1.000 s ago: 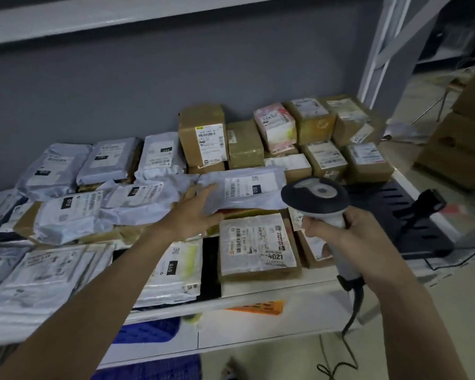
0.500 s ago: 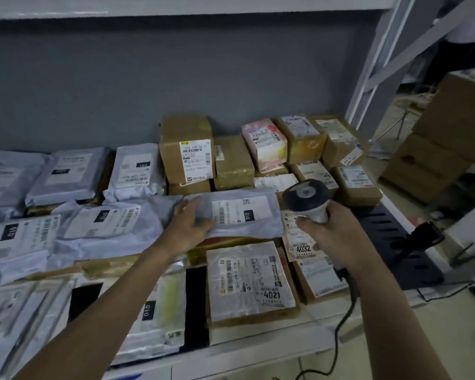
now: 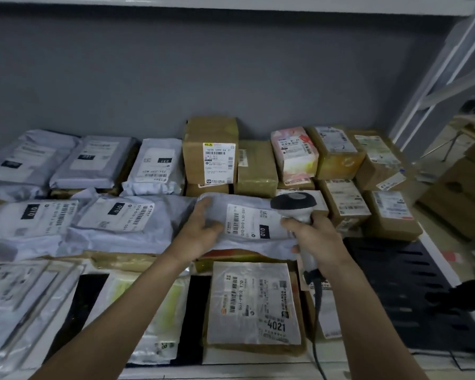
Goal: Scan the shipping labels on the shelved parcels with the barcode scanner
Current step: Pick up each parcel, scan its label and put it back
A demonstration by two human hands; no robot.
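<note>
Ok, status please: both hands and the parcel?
Left hand holds grey 010 mailer. Right hand grips barcode scanner over its label. Nothing blocking.

Dim, bluish light; soft focus, edges warped w/ wide-angle.

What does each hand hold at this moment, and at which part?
The right hand grips the barcode scanner by its handle, below the head. The left hand holds the grey mailer bag at its left end.

This was a parcel depot or stockroom. A white metal shelf [image 3: 258,357] was packed to its back edge with labelled grey mailer bags [image 3: 115,220] and taped cardboard boxes [image 3: 209,154]; more cartons [image 3: 461,193] were stacked past its right edge.
</note>
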